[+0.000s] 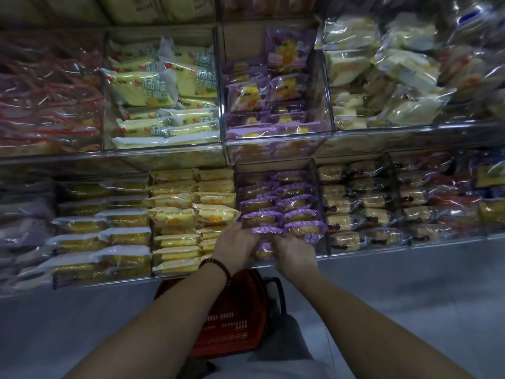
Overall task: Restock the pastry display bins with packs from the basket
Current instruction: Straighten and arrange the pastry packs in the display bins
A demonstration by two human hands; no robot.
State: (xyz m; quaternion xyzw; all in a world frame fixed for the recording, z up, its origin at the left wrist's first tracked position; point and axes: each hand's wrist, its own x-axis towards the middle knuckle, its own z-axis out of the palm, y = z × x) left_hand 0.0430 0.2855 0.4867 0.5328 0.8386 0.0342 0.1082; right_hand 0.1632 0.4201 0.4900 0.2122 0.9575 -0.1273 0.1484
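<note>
Status: mid-restock at the purple bin (319,201) on the lower shelf. Left hand (235,243) and right hand (293,251) are both at its front edge, fingers curled round a purple pack (263,246) and seating it in the front row. Exact finger contact is blurred. Behind that pack the bin looks nearly full, two tidy columns. Yellow bin (151,236) just left of it also looks stocked. Basket (232,318) sits on the floor below the purple bin, between the forearms. Its contents are hidden, so can't tell how many packs remain. Judgement: this bin is close to done; what's left depends on the basket.
</note>
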